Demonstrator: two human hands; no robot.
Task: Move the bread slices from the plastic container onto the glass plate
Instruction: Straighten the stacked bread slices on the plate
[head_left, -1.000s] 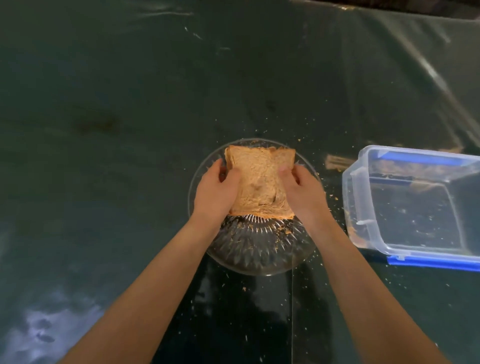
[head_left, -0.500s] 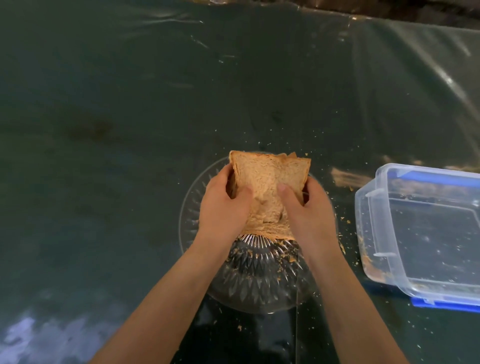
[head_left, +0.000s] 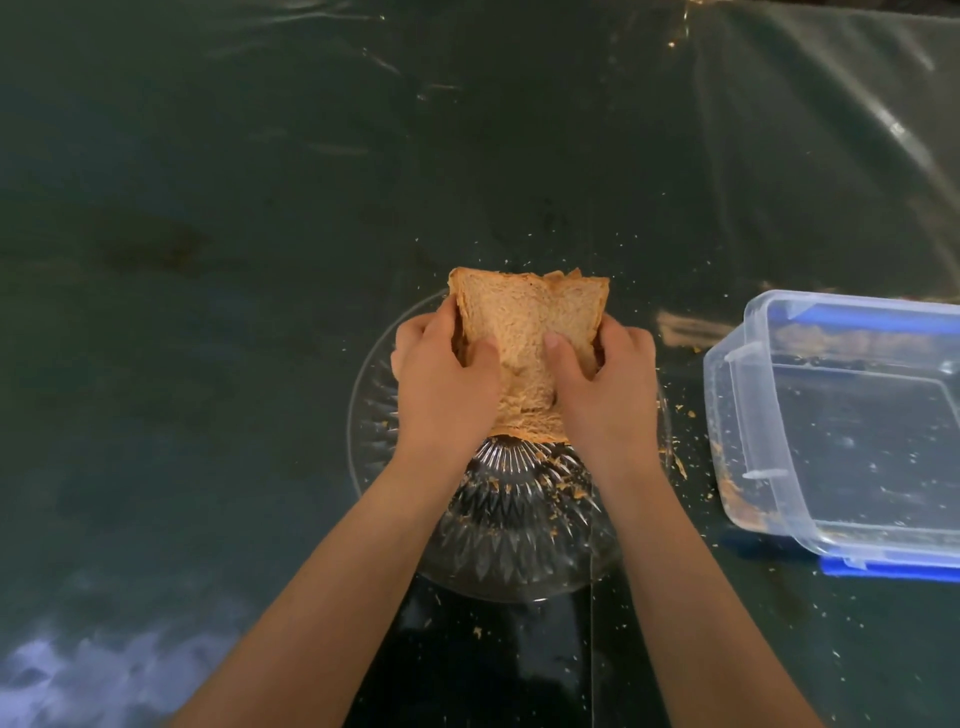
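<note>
A stack of brown bread slices (head_left: 524, 332) is gripped from both sides over the far half of the patterned glass plate (head_left: 509, 535). My left hand (head_left: 444, 387) clasps the stack's left edge, thumb pressed on the top slice. My right hand (head_left: 605, 392) clasps the right edge the same way. The stack bends between my thumbs and tilts up at its far end. Whether its near edge touches the plate I cannot tell. The clear plastic container (head_left: 841, 431) with blue clips stands to the right, holding only crumbs.
A dark green table under a clear plastic sheet (head_left: 260, 234) carries everything. Crumbs (head_left: 675, 457) lie scattered between plate and container and near the front. The container's blue lid (head_left: 883, 566) shows under its near edge.
Both hands have closed tighter on the bread stack and drawn together, squeezing it and tipping its far end up. The view has shifted, so plate and container sit lower in the frame.
</note>
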